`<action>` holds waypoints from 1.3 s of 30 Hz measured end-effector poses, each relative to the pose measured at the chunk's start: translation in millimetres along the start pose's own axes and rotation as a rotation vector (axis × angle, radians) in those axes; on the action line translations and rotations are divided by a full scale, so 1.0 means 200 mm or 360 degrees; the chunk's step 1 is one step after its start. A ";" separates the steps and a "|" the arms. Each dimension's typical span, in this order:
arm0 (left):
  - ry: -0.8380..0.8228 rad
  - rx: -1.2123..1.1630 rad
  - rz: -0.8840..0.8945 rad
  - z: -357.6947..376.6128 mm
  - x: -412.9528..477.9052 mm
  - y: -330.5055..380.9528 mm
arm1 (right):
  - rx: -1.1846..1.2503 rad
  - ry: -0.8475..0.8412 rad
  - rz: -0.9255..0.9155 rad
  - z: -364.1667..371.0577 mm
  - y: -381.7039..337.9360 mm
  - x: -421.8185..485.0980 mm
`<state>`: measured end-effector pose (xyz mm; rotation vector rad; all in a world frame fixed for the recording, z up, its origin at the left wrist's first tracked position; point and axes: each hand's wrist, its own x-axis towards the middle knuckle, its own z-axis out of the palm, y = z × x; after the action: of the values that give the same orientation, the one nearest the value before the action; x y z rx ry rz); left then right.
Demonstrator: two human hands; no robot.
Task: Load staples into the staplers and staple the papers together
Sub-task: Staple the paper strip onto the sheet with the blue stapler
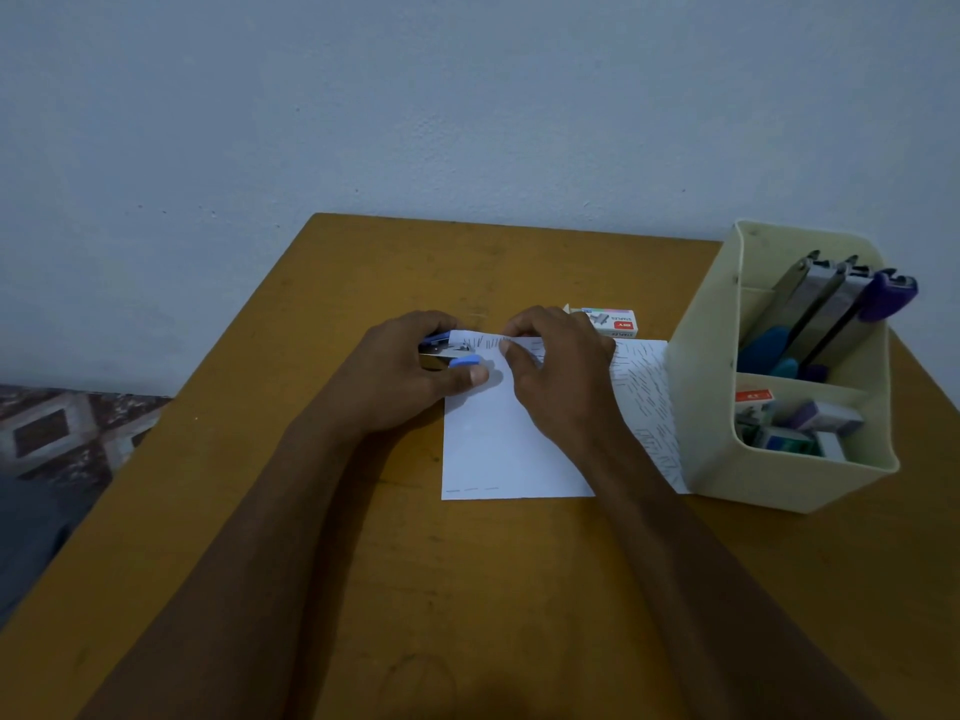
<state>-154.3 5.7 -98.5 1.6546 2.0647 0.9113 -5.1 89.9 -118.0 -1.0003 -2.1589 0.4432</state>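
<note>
Our left hand [415, 374] grips the blue stapler [448, 351] at the papers [511, 439]' top-left corner; our right hand [558, 363] pinches the top edge. If the sheets slip — misaligned corners — the staple may catch only one.

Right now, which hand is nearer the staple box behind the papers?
Right. The right hand presses the papers just in front of the staple box; the left hand holds the blue stapler farther left.

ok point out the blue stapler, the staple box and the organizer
blue stapler [457, 356]: head view, on its blue front end in the left hand's grip
staple box [613, 320]: head view, on its printed top
organizer [711, 407]: head view, on its bare cream side wall
</note>
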 end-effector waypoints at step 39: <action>0.0209 -0.0040 0.0053 0.02 -0.01 0.02 | -0.0050 0.0056 -0.0033 0.03 0.03 0.00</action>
<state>-148.6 5.9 -98.0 1.6618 2.1063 1.0788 -6.3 94.1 -125.4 -0.9944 -2.1489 0.3803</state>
